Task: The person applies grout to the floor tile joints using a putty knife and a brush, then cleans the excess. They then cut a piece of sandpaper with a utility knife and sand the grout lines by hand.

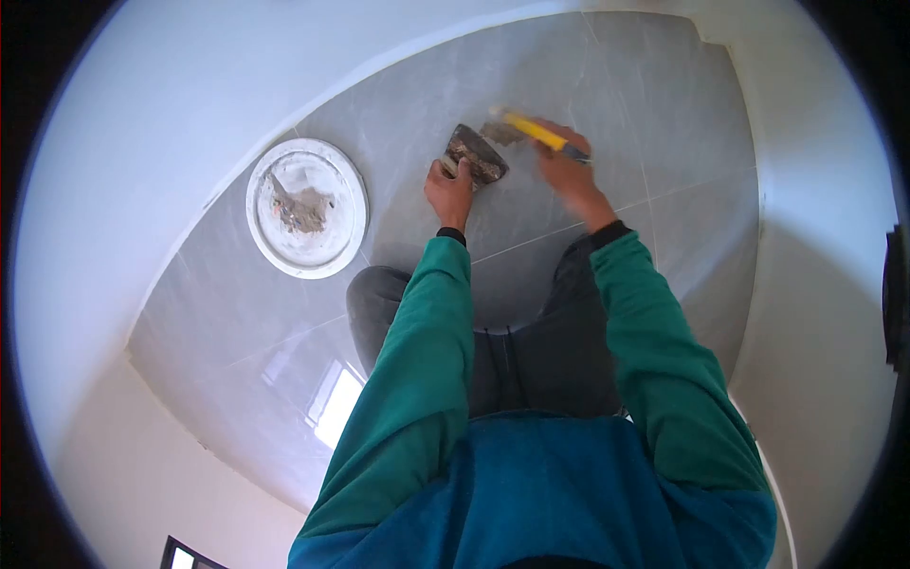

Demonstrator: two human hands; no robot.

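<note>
My left hand point(451, 197) is closed round a putty knife point(479, 156), its wide dark blade held low over the grey tiles with brownish crumbs on it. My right hand point(567, 171) grips a slim yellow tool with a dark end point(533, 128), smeared by motion; its exact kind does not show. Just beyond the blade's right corner, a patch of brown debris point(500, 134) shows under the yellow tool. To the left of both hands, a round white lid or shallow tray point(256, 204) lies on the floor, holding a heap of grey-brown debris point(305, 211).
Grey marbled floor tiles point(607, 85) spread under everything, with thin light joints. White walls point(190, 95) curve round the floor on the left, far and right sides. My knees point(377, 294) are bent behind the hands. Window light reflects off the tiles point(336, 403) at lower left.
</note>
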